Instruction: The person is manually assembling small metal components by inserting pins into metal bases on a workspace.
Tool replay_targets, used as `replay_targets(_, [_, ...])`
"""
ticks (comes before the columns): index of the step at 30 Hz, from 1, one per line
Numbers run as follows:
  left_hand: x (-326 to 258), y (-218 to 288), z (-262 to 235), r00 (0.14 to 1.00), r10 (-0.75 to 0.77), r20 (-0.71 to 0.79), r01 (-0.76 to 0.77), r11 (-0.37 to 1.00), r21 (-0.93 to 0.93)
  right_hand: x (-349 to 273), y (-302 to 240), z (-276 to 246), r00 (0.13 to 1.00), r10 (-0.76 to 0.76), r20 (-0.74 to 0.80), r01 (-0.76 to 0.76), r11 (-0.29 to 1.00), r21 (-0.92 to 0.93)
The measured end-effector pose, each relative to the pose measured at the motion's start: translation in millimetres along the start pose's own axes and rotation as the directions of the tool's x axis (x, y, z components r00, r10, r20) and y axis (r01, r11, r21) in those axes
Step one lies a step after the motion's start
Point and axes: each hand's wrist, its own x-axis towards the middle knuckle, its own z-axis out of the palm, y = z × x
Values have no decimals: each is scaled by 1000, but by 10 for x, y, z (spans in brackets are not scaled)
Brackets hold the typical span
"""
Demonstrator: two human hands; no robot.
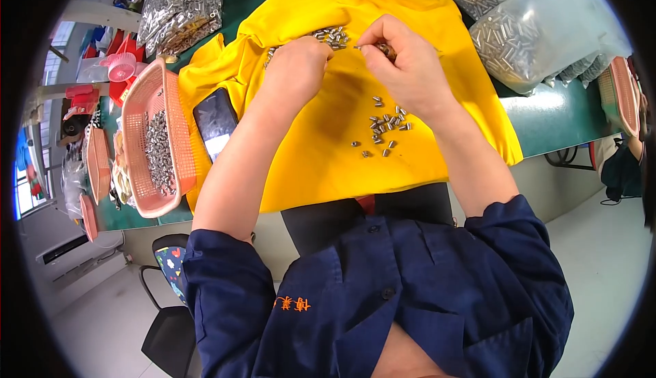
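Note:
Over the yellow cloth [328, 166], my left hand [298, 67] is closed beside a pile of small metal cylinders [333, 37]. What its fingers pinch is hidden behind the hand. Opposite it, my right hand [404, 64] is closed too, thumb and forefinger together and pointing toward the left hand. A small brownish, shiny thing [387, 51] shows under its curled fingers, too little of it to name. Below the right hand, several short metal cylinders [387, 124] lie scattered on the cloth.
Left of the cloth stands a pink plastic basket [184, 152] holding many small metal parts. A dark phone [216, 122] lies between it and my left forearm. Clear bags of metal parts [183, 9] stand at the far left, and another bag [509, 40] at the far right.

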Motion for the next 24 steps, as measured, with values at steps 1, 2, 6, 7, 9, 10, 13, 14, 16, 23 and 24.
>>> replay_targets(1, [3, 13, -3, 999, -14, 29, 13, 999, 37, -8, -2, -4, 1000, 12, 20, -11, 1000, -12])
replay_targets(2, [2, 21, -4, 998, -29, 58, 24, 997, 74, -13, -1, -7, 999, 24, 41, -23, 999, -24])
replay_targets(6, [-46, 64, -78, 999, -32, 20, 31, 998, 55, -10, -2, -7, 999, 1, 38, 0, 1000, -17])
replay_targets(7, [-58, 150, -164, 986, -163, 24, 164, 965, -202, -12, 9, -15, 999, 9, 44, -9, 1000, -6])
replay_targets(9, [-134, 220, -194, 956, -286, 65, 284, 850, -444, -11, 14, -22, 999, 20, 49, -20, 1000, 4])
replay_targets(10, [-196, 219, -148, 932, -340, 126, 310, 565, -765, -7, 6, -22, 997, 25, 73, -25, 1000, 1])
replay_targets(13, [-324, 193, -19, 935, -313, 164, 185, 38, -982, -14, 41, 12, 989, 21, 146, -20, 1000, -5])
replay_targets(14, [-352, 197, 9, 937, -304, 170, 172, -23, -985, -18, 51, 25, 982, 9, 191, -8, 1000, -7])
replay_targets(16, [-363, 220, 35, 939, -295, 177, 157, -90, -984, -22, 34, 30, 976, 25, 218, -24, 1000, -5])
replay_targets(23, [-368, 227, 35, 940, -300, 164, 142, -93, -985, -35, 49, 75, 975, -48, 217, 61, 997, -55])
replay_targets(24, [-371, 229, 41, 939, -305, 160, 141, -83, -986, -38, 35, 74, 974, -48, 221, 62, 997, -55])
